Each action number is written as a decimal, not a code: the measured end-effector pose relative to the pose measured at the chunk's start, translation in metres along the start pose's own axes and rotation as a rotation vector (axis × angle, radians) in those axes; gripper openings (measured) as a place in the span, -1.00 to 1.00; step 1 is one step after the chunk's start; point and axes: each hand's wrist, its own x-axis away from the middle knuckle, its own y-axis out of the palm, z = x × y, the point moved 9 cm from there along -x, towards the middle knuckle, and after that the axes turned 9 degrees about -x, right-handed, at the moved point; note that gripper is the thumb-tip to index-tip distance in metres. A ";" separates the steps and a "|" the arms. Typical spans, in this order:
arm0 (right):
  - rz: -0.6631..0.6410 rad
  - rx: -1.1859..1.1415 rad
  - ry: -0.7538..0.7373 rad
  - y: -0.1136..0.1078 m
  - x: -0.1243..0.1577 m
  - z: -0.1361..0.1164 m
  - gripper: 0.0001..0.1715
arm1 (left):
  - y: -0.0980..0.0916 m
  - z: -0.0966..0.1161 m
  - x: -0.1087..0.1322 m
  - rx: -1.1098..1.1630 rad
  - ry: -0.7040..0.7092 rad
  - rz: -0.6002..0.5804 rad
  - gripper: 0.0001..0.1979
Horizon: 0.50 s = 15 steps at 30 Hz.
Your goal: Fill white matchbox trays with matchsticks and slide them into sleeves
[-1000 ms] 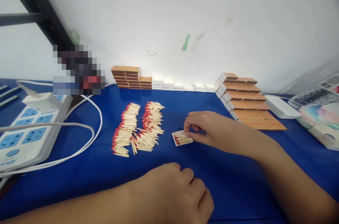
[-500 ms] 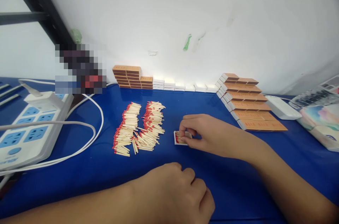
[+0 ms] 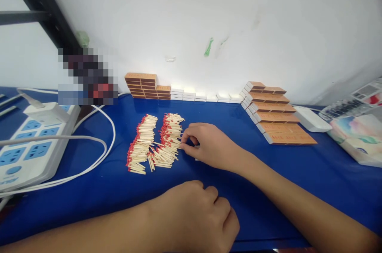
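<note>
Right hand point(image 3: 209, 145) at edge of right-side match pile point(image 3: 170, 141) on blue table point(image 3: 104, 205); fingertips nearly meeting, catch unclear. Left hand point(image 3: 203, 213) curled, contents hidden. Clumsy pinch could drag pile askew.

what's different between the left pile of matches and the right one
The left pile forms a fairly straight slanting band, while the right pile bends at its near end, where some sticks turn another way. The right pile lies beside the right hand's fingertips; the left pile lies farther from them. Both are pale sticks with red heads, most heads toward the left, on the blue table.
</note>
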 end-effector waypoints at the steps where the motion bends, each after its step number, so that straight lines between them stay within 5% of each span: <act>1: -0.005 -0.002 -0.003 0.001 -0.001 0.000 -0.89 | -0.001 0.000 0.000 0.000 -0.002 0.009 -0.95; 15: -0.054 0.009 0.004 -0.025 0.015 0.013 -0.90 | 0.001 0.001 0.002 0.006 -0.006 -0.004 -0.96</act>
